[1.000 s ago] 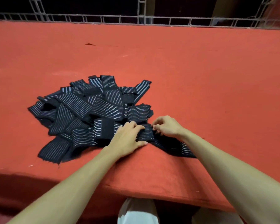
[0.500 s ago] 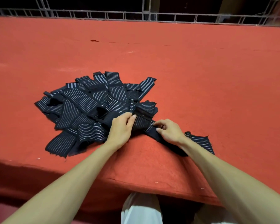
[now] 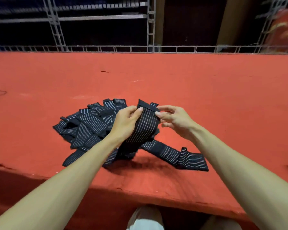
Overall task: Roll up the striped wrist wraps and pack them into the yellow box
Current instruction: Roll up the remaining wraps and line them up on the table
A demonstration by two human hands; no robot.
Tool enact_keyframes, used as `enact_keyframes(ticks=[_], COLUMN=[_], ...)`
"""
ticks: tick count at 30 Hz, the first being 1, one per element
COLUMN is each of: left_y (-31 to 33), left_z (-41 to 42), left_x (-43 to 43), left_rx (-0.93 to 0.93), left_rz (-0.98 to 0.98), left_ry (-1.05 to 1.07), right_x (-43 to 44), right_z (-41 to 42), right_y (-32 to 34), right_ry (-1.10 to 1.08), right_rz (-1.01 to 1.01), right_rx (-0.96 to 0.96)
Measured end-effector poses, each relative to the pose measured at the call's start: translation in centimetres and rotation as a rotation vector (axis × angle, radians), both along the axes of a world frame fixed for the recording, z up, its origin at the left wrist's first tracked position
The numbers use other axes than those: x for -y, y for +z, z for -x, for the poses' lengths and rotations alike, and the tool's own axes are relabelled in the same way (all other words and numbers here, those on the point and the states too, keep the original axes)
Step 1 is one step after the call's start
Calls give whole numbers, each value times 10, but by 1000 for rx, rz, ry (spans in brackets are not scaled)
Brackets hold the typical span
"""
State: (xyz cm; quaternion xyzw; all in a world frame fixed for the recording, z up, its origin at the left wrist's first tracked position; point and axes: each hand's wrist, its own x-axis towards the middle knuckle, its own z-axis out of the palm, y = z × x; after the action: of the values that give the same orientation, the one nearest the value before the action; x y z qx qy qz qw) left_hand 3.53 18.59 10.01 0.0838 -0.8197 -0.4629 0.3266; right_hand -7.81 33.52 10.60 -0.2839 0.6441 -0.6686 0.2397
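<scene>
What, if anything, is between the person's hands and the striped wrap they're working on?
Nothing visible. The left hand and right hand pinch the wrap at its top end, raised above the pile; its tail trails on the red table. No yellow box is in view.

1. No word, number or brand is legible anywhere from here.
2. The black elastic wrist wraps with thin white stripes (image 3: 83, 128) carry stripes only, and so does the lifted wrist wrap (image 3: 145, 128).
3. The blurred red object with yellowish marks (image 3: 283, 29), far right, is too smeared to read.
</scene>
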Motion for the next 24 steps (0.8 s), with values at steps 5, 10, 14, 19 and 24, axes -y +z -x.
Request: enact_keyframes(ticks=[5,10,14,19,24], left_y=[24,35,57,76,46], left_z=[-6,-10,-8,14,53], left_x=[-23,-55,-94,-149,-200], left_rx=[82,245,279,284,348], left_rz=[-70,176,93,-124,-249], left_ry=[-237,-318,-442,-647,-728], right_x=[-27,-66,-104,-155,-196], right_z=[-7,-13,-9,1,35], right_y=[40,74,94,107,77], right_ry=[-109,-214,-250,-356,-476], right_rz=[233,363,443,421,250], right_rx=[54,110,142,72,58])
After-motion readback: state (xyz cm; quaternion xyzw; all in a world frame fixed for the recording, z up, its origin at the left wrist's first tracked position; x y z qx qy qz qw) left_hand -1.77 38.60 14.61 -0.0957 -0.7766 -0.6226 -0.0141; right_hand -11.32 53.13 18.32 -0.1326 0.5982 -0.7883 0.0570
